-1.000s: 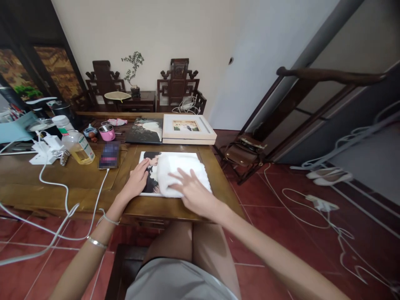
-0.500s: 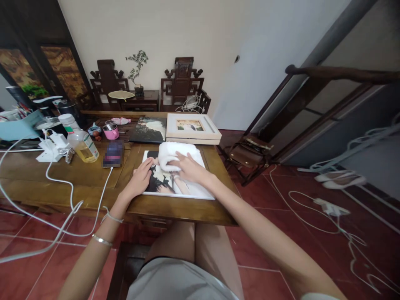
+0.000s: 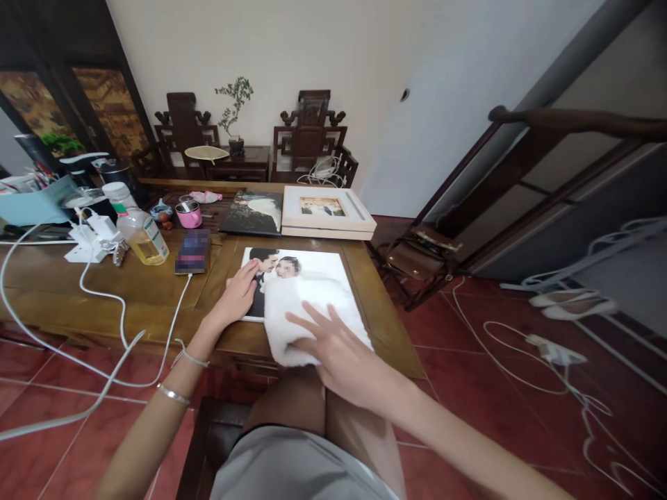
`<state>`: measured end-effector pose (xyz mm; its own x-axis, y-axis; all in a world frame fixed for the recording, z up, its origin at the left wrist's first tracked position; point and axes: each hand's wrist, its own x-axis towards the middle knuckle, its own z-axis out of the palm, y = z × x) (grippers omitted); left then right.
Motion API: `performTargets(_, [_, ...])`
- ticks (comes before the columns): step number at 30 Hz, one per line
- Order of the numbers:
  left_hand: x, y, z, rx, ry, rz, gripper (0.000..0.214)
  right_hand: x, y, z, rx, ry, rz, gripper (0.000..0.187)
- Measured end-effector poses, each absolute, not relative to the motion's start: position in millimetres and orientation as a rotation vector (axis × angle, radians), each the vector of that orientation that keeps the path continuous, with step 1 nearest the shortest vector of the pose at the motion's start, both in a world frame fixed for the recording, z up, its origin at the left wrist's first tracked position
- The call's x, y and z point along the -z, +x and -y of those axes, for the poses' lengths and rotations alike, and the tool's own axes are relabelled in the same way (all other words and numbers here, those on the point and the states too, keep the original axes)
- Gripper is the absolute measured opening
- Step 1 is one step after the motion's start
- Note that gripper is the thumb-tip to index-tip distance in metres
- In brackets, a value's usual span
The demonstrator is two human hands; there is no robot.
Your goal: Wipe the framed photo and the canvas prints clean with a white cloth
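Observation:
A photo panel (image 3: 326, 262) showing two people lies flat on the wooden table near its front edge. My left hand (image 3: 240, 293) rests on its left side, fingers stretched out flat along the border. Beneath my right hand (image 3: 338, 347) is a folded white towel (image 3: 292, 305); my thumb is tucked against it and the other fingers are spread over its top. The towel covers the lower right part of the picture and hangs over the panel's near edge. How far the panel extends under it is hidden.
Behind the panel are a dark photo album (image 3: 253, 212) and a cream framed box (image 3: 328, 212). To the left stand a bottle of yellow liquid (image 3: 143, 239), a pink cup (image 3: 189, 214), a phone (image 3: 192, 251) on a white cable and a white power strip (image 3: 86, 243).
My right hand has drawn the towel from the panel's top towards me, down past its near edge. The two pictured heads are now uncovered. My left hand stays at the left border.

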<state>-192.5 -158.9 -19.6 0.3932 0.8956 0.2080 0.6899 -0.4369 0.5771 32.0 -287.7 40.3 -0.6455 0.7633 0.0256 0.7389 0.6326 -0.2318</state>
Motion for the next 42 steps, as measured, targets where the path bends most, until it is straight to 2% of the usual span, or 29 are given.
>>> performTargets(6, [17.4, -192.1, 160.4, -0.698, 2.267, -1.354, 0.049, -31.5, 72.6, 250.5, -0.314, -1.474, 2.572, 0.068])
performTargets(12, [18.3, -191.6, 159.0, -0.68, 2.246, -1.366, 0.05, -26.4, 61.0, 180.0, -0.153, -1.7, 2.442, 0.059])
performTargets(15, [17.4, -193.0, 158.4, -0.767, 2.2, -1.346, 0.048, -31.3, 27.5, 180.4, -0.138, -1.576, 2.52, 0.057])
performTargets(22, [8.1, -197.9, 162.8, -1.217, 1.953, -1.336, 0.053, -31.4, -12.2, 231.9, -0.247, -1.098, 2.829, 0.058])
performTargets(26, [6.8, -195.3, 166.1, -1.158, 2.05, -1.338, 0.051, -32.1, 10.3, 264.8, -0.331, -0.998, 2.797, 0.055])
performTargets(32, [7.8, -192.2, 167.7, -0.94, 2.306, -1.266, 0.045, -30.0, 61.3, 280.7, -0.323, -1.34, 2.609, 0.06])
performTargets(37, [11.7, -193.3, 165.2, -0.9, 2.36, -1.268, 0.043, -25.1, 73.0, 234.0, -0.264, -1.597, 2.457, 0.061])
performTargets(42, [13.0, -193.6, 164.5, -0.912, 2.356, -1.278, 0.042, -34.9, 24.0, 161.1, -0.328, -1.526, 2.409, 0.051])
